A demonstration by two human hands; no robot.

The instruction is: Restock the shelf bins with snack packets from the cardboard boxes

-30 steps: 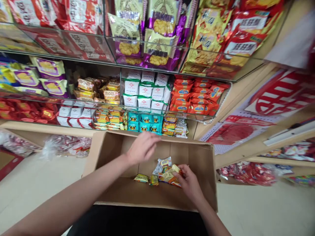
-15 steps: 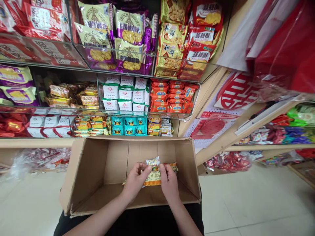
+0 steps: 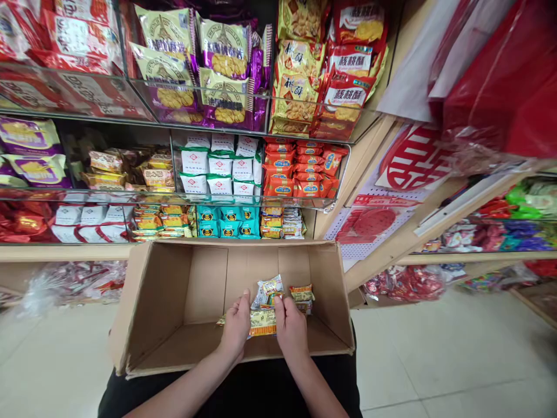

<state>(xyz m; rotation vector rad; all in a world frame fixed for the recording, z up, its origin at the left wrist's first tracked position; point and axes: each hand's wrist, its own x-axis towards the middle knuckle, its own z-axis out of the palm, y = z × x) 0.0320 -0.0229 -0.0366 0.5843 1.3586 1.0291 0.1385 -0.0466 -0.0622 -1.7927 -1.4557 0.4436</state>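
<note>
My right hand [image 3: 292,326] is closed, thumb and fingers pinching the edge of a small white-and-yellow snack packet [image 3: 272,285]. A silvery packet [image 3: 260,297] lies against that one. To the left, my left hand [image 3: 236,326] has its fingers curled in and its thumb up; whether it holds anything is hidden. A longer yellow-and-orange packet [image 3: 263,323] shows between the two hands, low in the cardboard box [image 3: 163,290]. Right of my right hand, a small orange-and-yellow packet [image 3: 301,292] rests in the box with a pale one under it.
The box sits on my lap against the shelf edge [image 3: 87,252]. Clear-fronted compartments above hold teal packets [image 3: 228,222], white-and-green packets [image 3: 220,167] and red-orange packets [image 3: 278,168]. Red bags [image 3: 491,87] hang at upper right. Bagged goods [image 3: 78,281] lie low on the left.
My left hand has drawn left, away from the small packet it was touching. My right hand has shifted slightly left, uncovering the orange-and-yellow packet on the right. The silvery packet shows more.
</note>
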